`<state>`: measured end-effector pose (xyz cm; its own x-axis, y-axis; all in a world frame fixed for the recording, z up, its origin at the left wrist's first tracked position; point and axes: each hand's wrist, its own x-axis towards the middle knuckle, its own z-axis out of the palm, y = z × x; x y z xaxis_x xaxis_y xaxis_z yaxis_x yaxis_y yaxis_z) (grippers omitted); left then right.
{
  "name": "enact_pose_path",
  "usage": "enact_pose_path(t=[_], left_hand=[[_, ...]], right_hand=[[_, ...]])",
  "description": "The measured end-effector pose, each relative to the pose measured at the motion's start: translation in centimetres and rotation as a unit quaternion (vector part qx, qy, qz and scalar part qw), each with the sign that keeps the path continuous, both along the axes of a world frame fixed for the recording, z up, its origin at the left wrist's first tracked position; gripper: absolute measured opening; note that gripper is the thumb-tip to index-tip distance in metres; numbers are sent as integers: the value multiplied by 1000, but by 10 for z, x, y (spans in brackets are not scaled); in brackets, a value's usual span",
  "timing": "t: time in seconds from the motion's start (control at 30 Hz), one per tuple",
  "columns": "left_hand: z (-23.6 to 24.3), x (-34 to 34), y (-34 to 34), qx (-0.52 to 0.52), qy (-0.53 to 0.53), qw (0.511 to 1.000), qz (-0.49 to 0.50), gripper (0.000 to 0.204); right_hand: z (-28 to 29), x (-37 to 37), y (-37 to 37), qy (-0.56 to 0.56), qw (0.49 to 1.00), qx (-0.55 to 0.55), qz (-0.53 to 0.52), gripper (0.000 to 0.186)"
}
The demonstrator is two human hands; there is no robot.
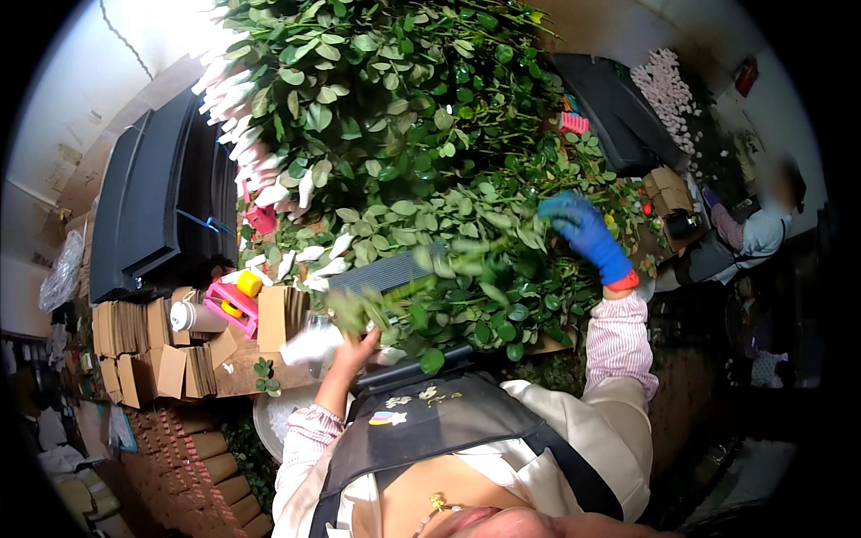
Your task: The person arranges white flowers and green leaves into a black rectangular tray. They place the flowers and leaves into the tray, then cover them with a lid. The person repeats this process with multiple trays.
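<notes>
My bare left hand point(357, 348) is closed around a leafy rose stem close to its white-wrapped head point(312, 344), which is smeared by motion. Blurred leaves point(489, 255) along the stem slant up to the right. My right hand point(581, 235), in a blue glove, hovers over the leaves at the right with its fingers curved and apart; no held thing shows in it. Between the hands lie a dark ribbed board point(387, 272) and more loose rose stems point(516, 309). A tall heap of leafy rose stems point(386, 108) rises beyond, its white-wrapped heads point(240, 112) facing left.
Dark grey sheets point(157, 197) stand stacked at the left. Folded cardboard pieces point(121, 330), a white-lidded cup point(195, 316) and a pink tape dispenser point(235, 309) crowd the near left table. At the right, a person point(758, 229) sits beside a cardboard box point(666, 190).
</notes>
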<state>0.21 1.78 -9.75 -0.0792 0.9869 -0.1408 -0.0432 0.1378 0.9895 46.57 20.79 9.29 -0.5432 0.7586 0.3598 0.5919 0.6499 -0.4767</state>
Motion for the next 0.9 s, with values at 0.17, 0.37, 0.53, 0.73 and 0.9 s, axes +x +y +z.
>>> enact_pose_path(t=[0.17, 0.37, 0.53, 0.73, 0.9], left_hand=[[36, 6, 7, 4, 185, 981, -55, 58], [36, 15, 6, 62, 145, 987, -4, 54], [43, 14, 6, 14, 228, 972, -51, 48], [30, 2, 5, 38, 272, 958, -86, 46], [60, 17, 14, 38, 283, 954, -91, 48]], right_hand=[[-39, 44, -52, -205, 973, -33, -97, 23], [-76, 53, -70, -297, 937, -52, -179, 25], [-59, 11, -53, -512, 839, -102, -151, 29], [-45, -97, 35, -291, 948, 29, -125, 31], [-134, -134, 91, -444, 890, -37, -102, 45]])
